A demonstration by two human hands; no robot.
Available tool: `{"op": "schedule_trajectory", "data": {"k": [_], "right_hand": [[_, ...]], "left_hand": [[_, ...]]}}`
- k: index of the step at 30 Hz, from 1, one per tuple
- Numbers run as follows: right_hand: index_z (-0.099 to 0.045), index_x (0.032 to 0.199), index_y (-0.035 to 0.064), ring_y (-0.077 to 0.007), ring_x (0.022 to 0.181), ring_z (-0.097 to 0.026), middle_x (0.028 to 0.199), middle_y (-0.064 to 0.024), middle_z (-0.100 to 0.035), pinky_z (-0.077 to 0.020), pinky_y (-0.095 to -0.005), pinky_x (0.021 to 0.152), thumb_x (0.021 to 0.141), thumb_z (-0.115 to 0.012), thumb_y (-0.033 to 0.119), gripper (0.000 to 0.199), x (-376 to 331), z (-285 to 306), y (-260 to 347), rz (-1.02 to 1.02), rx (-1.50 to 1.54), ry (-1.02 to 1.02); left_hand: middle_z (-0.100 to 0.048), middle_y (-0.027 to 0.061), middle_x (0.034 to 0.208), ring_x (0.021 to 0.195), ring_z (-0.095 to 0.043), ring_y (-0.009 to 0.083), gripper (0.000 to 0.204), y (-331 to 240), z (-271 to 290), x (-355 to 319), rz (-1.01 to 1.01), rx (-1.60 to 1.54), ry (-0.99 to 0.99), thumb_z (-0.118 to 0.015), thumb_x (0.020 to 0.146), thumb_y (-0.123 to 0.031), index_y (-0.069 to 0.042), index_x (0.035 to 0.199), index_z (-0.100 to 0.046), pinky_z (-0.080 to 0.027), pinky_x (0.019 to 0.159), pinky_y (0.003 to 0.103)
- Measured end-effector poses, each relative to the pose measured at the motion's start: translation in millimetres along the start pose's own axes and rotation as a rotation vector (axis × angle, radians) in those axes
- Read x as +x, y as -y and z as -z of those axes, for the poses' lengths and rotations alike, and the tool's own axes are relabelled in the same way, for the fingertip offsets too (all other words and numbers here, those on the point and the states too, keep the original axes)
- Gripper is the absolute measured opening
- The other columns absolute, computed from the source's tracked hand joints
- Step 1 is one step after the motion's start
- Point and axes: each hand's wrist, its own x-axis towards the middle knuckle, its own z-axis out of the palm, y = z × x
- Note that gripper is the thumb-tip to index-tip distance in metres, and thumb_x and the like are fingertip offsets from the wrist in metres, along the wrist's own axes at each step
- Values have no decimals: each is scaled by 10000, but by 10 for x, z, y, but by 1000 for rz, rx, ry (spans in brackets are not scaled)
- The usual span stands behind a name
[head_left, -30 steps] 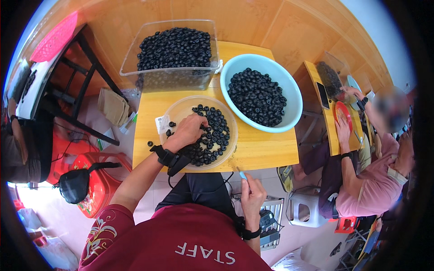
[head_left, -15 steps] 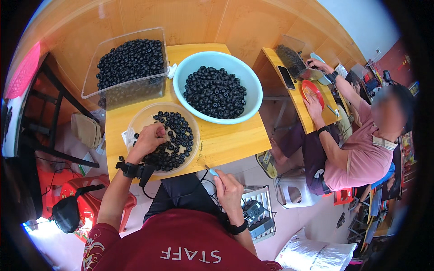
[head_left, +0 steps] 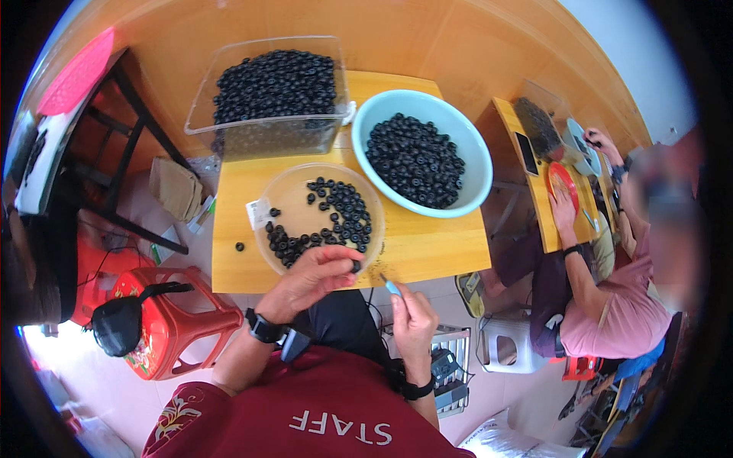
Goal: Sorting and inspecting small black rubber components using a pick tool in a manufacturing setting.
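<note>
My left hand point(head_left: 319, 276) has its fingers pinched on a small round black bead-like piece point(head_left: 356, 266), just over the near rim of a shallow clear round tray point(head_left: 282, 191). More such pieces, dark with holes in the middle, lie scattered in that tray. Closed around the light-blue handle of a small knife-like tool point(head_left: 392, 288), my right hand point(head_left: 415, 319) is by the table's front edge. The tool's thin tip points up and left, apart from the black piece. A light-blue basin point(head_left: 482, 145) and a clear plastic bin point(head_left: 286, 145) both hold heaps of black pieces.
One loose black piece point(head_left: 240, 246) lies on the yellow table point(head_left: 443, 252), left of the tray. Beside me on the left are a red stool point(head_left: 172, 317) and a dark chair point(head_left: 126, 145). At right, a co-worker in pink point(head_left: 611, 328) works at another table with a red plate point(head_left: 563, 182).
My left hand has come out of the tray's middle toward the right hand, with a black piece in its fingers. The view has shifted left. The blue-handled tool stays in my right hand.
</note>
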Motion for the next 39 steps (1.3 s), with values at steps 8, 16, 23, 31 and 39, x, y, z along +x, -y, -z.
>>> {"op": "schedule_trajectory", "data": {"k": [8,16,23,31,39], "right_hand": [[-663,957,15,-204,479,-465,600,-97,-495,-364,-328,465,821,-656,75,149,44,29,175,70,41,14],[-658,977,27,-226,504,-492,628,-91,-514,-384,-338,481,806,-679,83,182,54,-40,222,122,35,46],[-658,983,29,-240,522,-506,635,-94,-512,-393,-345,488,804,-681,81,187,53,-61,212,132,23,54],[-655,995,27,-256,535,-515,646,-103,-518,-399,-354,494,803,-680,80,200,64,-53,224,148,3,59],[-657,992,31,-274,548,-523,650,-112,-520,-409,-374,507,799,-680,80,200,91,-38,217,195,-8,52]], "left_hand": [[-643,49,940,814,-639,134,229,127,35,8,-2,-167,65,-627,853,-17,-10,1080,-595,-534,784,255],[-644,51,937,810,-642,130,198,154,23,2,-9,-188,100,-619,860,-21,-25,1056,-601,-534,769,247],[-624,31,890,795,-638,123,188,156,5,-13,10,-179,116,-625,861,-39,-33,1043,-580,-530,757,241],[-617,27,881,780,-631,126,164,165,30,-10,24,-192,116,-630,860,-47,-42,1010,-564,-527,741,243],[-623,41,878,770,-628,132,143,169,33,-15,10,-195,169,-634,853,-33,-35,980,-569,-520,716,241]]}}
